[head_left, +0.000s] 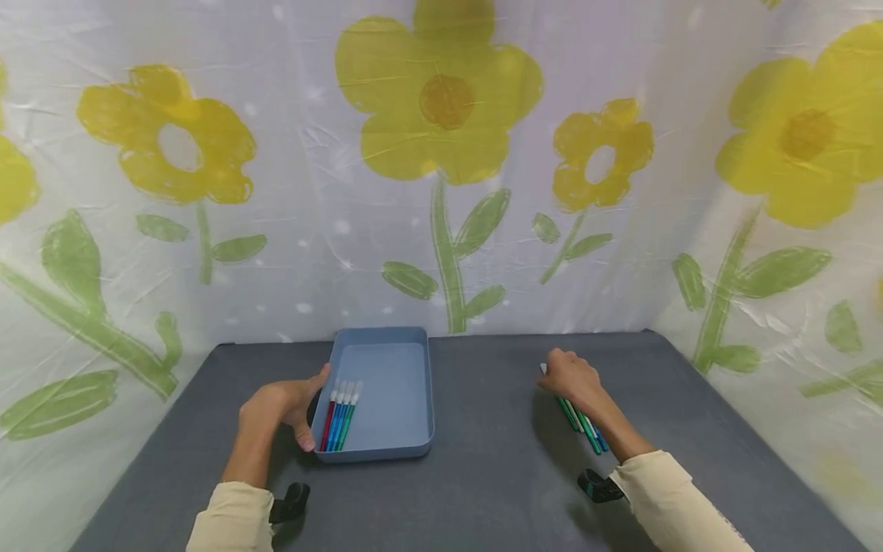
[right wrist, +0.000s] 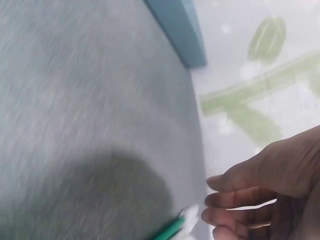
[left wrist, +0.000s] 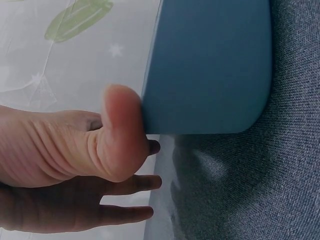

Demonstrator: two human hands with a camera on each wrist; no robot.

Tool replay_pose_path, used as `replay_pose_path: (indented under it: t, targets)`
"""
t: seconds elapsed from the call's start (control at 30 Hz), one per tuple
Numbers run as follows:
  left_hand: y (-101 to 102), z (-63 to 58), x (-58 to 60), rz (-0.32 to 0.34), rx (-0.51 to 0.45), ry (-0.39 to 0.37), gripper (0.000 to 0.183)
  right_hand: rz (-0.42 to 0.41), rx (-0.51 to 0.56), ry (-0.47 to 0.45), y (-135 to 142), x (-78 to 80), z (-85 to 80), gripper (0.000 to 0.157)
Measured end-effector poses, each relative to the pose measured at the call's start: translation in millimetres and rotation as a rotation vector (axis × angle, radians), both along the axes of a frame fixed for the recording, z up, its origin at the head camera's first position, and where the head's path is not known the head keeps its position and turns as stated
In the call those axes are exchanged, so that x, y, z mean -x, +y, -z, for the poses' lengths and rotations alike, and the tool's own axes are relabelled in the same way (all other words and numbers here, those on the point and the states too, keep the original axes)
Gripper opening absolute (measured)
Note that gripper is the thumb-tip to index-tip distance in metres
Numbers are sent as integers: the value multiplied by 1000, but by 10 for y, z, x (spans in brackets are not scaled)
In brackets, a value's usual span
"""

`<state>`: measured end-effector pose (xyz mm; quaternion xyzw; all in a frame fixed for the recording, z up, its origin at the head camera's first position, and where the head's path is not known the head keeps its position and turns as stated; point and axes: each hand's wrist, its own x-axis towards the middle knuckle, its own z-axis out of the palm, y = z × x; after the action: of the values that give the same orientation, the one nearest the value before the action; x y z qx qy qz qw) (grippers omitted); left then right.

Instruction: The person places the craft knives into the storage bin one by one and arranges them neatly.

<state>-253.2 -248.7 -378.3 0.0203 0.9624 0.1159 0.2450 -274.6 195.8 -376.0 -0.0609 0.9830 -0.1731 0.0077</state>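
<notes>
Left hand resting at tray, right hand hanging over loose pens

Left of centre, the left hand (head_left: 281, 402) is spreading its thumb and fingers along the left side of the tray (head_left: 389, 391), the thumb touching its near corner. Four capped pens (head_left: 340, 426) are lying in the tray's lower left. Right of centre, the right hand (head_left: 571, 377) is bending its fingers loosely, knuckles up, beside a white cap (right wrist: 189, 214); whether they are touching it, I cannot tell. The loose pens (head_left: 590, 435) are lying partly hidden beneath.
</notes>
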Motion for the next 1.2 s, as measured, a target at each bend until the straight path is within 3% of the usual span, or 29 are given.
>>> replay_pose_path:
  t: [0.43,0.9,1.2]
  targets:
    - [-15,7,-35,-4,-17,-3,147,71,-72,-77,198,95,151,49]
    - [-5,-8,-38,5,40,14,146,82,-80,-74,210,105,233,31]
    - [11,-7,-18,7,14,16,146,83,-106,-39,221,129,272,24]
